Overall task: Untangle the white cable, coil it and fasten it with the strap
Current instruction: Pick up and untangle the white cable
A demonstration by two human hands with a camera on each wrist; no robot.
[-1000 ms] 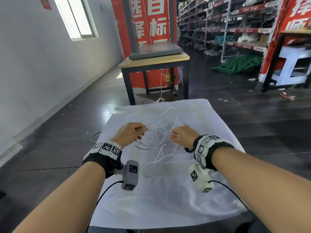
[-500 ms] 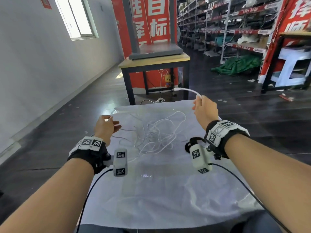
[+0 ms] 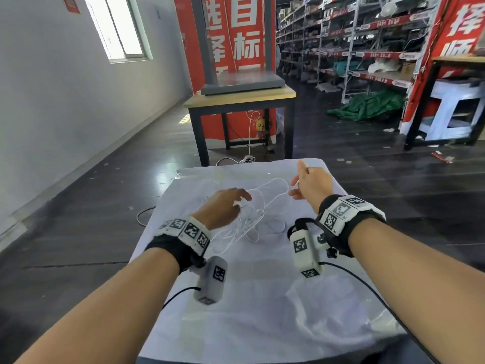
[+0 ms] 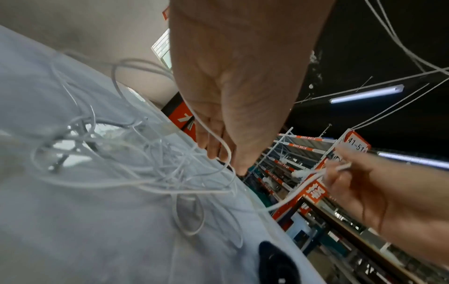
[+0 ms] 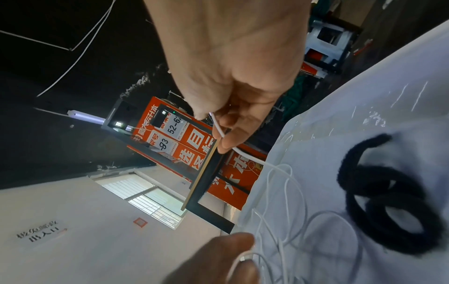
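Note:
The white cable point(image 3: 256, 219) lies in a loose tangle on the white-covered table point(image 3: 262, 311). My left hand point(image 3: 242, 202) hovers over the tangle's left side, with a strand looped across its curled fingers point(image 4: 218, 148). My right hand point(image 3: 296, 183), raised at the tangle's far right, pinches the cable near its end between thumb and fingers point(image 5: 226, 138). The plug end point(image 4: 301, 173) sticks out beside that hand. A black fuzzy strap point(image 5: 388, 207) lies coiled on the cloth just under my right wrist, and the wrist camera partly hides the strap point(image 3: 298, 223) in the head view.
Beyond the table's far edge stands a wooden table point(image 3: 241, 99) carrying a grey slab. Another cable and a power strip point(image 3: 246, 158) lie on the dark floor beneath it. Storage shelves point(image 3: 367, 48) fill the right side, a white wall point(image 3: 65, 114) the left.
Both hands were spread wide with the cable stretched between them. They have come back together: the left moved right onto the tangle, the right dropped lower and nearer.

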